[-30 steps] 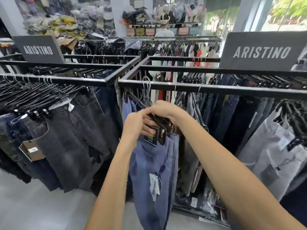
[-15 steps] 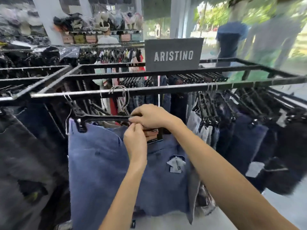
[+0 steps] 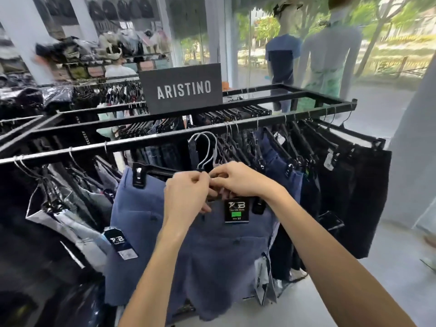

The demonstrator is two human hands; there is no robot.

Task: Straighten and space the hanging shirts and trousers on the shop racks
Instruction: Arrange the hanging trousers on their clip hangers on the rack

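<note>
At centre of front rail (image 3: 141,143): blue trousers (image 3: 146,220) on black clip hanger (image 3: 153,169), held face-out. Left hand (image 3: 186,192) and right hand (image 3: 238,180) both closed, pinching hanger neck below wire hooks (image 3: 208,159). Hook seating on rail: not determinable. Dark trousers (image 3: 354,197) rightward fairly evenly spaced; grey garments (image 3: 77,208) leftward bunched and skewed, judged pending.

Sign (image 3: 181,88) reading ARISTINO: one. Mannequins right of the sign: two, a blue-shirted mannequin (image 3: 283,55) and a pale-shirted mannequin (image 3: 330,57). Person (image 3: 119,70) in a white top left of the sign: one. Hands below the sign: two, the left hand (image 3: 186,197) and the right hand (image 3: 238,180). Hanger (image 3: 158,170) in the hands: one, with two black clips (image 3: 138,177). Blue trousers (image 3: 146,220) on the hanger: one pair. Black swing tags (image 3: 236,210) below the sign: two.
</note>
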